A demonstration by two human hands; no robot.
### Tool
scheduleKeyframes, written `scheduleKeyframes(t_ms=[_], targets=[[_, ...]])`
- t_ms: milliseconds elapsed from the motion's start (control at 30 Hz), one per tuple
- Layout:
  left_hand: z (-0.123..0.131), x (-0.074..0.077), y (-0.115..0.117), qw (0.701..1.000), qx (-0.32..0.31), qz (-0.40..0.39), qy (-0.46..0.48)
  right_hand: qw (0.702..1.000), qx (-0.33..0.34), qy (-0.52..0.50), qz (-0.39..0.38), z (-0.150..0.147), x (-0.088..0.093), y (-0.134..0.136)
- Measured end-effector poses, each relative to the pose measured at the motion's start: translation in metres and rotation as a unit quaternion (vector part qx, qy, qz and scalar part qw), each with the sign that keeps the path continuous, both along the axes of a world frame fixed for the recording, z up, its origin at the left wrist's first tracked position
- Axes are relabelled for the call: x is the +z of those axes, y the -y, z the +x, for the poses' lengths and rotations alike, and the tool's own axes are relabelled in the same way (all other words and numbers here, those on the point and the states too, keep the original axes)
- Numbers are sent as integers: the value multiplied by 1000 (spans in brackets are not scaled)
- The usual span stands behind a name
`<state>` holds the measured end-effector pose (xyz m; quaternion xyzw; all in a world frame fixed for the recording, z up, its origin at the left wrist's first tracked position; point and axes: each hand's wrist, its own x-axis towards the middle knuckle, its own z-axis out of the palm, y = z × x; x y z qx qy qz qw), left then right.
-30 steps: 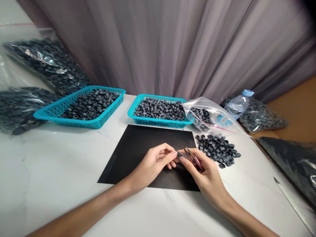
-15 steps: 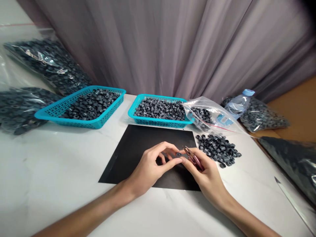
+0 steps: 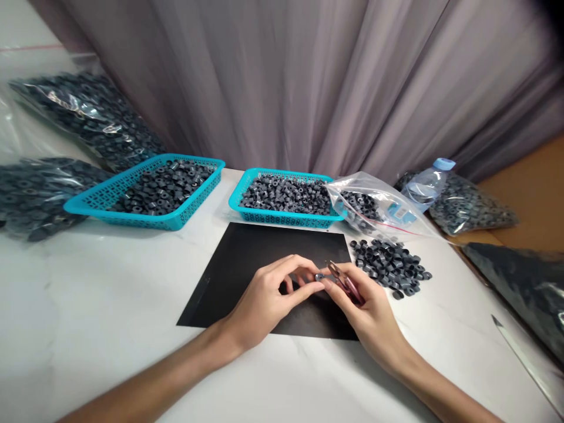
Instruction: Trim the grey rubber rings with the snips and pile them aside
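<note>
Over the black mat (image 3: pixel 238 264), my left hand (image 3: pixel 277 294) pinches a small dark grey ring-shaped part (image 3: pixel 319 276) between thumb and fingertips. My right hand (image 3: pixel 370 305) meets it from the other side, its thumb and finger at the part's edge. Tucked in the right palm are small pliers or nippers (image 3: pixel 346 283) with reddish handles, their metal jaws pointing up and to the left. A loose pile of similar grey parts (image 3: pixel 392 264) lies on the table just beyond my right hand.
Two blue baskets (image 3: pixel 176 220) (image 3: pixel 286 218) of grey parts stand at the back. Filled plastic bags (image 3: pixel 88 117) are at left. An open clear bag (image 3: pixel 374 200), a water bottle (image 3: pixel 425 187) and a dark filled bag (image 3: pixel 520 282) stand right. A pointed strip (image 3: pixel 520 352) lies near the right edge.
The small grey part has turned slightly between my fingertips and now catches the light. Both hands stay in nearly the same place, and the pliers have not moved.
</note>
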<state>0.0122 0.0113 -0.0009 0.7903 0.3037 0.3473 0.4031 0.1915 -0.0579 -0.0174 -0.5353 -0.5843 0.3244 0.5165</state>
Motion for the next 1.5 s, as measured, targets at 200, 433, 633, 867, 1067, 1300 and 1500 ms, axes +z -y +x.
scheduleKeyframes(t_ms=[200,433,633,867,1067,1300,1500], targets=[[0,0,0,1000,-2,-6,-3,1000,-3,1,-1,0,0,0],[-1,3,-1,1000,1,17,0,1000,-6,7,-10,1,3,0],[-3,4,-2,997,9,72,-19,1000,-7,4,-15,0,2,1],[-3,1,-2,997,7,79,-26,1000,-11,4,-12,0,3,1],[-5,1,-1,996,-15,83,-39,1000,-7,1,-10,1,0,1],[-5,1,-1,996,-11,87,-31,1000,-6,3,-10,0,1,1],[-4,2,-1,997,-6,78,-23,1000,-9,1,-9,0,1,0]])
